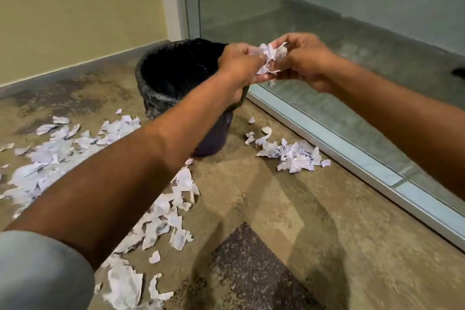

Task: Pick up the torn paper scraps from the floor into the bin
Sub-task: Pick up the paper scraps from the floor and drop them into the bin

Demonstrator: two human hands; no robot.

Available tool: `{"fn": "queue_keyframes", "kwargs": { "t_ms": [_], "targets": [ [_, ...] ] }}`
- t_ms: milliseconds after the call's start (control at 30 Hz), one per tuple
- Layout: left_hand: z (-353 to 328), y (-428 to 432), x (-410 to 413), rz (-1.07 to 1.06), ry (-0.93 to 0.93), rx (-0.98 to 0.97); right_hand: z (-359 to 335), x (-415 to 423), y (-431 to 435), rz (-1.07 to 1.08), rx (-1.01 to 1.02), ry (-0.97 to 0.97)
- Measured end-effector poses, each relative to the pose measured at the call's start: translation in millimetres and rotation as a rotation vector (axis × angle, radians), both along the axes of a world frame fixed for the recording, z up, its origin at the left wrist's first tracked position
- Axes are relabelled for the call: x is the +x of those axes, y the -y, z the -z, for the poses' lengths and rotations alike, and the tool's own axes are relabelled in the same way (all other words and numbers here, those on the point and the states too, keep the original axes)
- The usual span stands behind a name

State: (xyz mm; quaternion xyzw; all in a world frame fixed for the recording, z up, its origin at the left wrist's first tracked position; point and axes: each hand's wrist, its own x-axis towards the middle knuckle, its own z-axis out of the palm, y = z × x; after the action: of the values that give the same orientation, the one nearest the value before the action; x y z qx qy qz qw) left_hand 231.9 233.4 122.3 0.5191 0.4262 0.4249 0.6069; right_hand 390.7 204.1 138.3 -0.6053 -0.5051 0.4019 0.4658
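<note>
A bunch of white torn paper scraps [271, 56] is held between my left hand [240, 63] and my right hand [305, 58], both closed on it, just right of the bin's rim. The bin [176, 75] is dark, lined with a black plastic bag, and stands in the corner. My left forearm crosses in front of its right side. More scraps lie on the carpet: a wide spread at the left [50, 153], a trail in front of the bin [171, 219], and a small pile at the right [294, 156].
A cream wall [75, 7] runs behind the bin at the left. A frosted glass partition [327, 20] with a metal floor rail [352, 158] runs along the right. Patterned brown carpet [289, 234] covers the floor.
</note>
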Motion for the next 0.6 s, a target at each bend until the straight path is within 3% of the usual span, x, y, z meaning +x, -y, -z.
{"fn": "queue_keyframes", "kwargs": {
  "t_ms": [167, 333, 600],
  "targets": [
    [-21.5, -32.3, -54.4, -0.071, -0.06, 0.004, -10.5, -53.7, -34.8, -0.03, 0.057, -0.076],
    [2.5, -64.9, -89.4, -0.102, -0.106, -0.053, 10.4, -96.3, -60.4, -0.014, 0.022, -0.108],
    [23.7, -77.5, -110.2, -0.003, -0.233, -0.087, 28.4, -117.1, -78.6, -0.016, -0.017, 0.12]
  ]
}}
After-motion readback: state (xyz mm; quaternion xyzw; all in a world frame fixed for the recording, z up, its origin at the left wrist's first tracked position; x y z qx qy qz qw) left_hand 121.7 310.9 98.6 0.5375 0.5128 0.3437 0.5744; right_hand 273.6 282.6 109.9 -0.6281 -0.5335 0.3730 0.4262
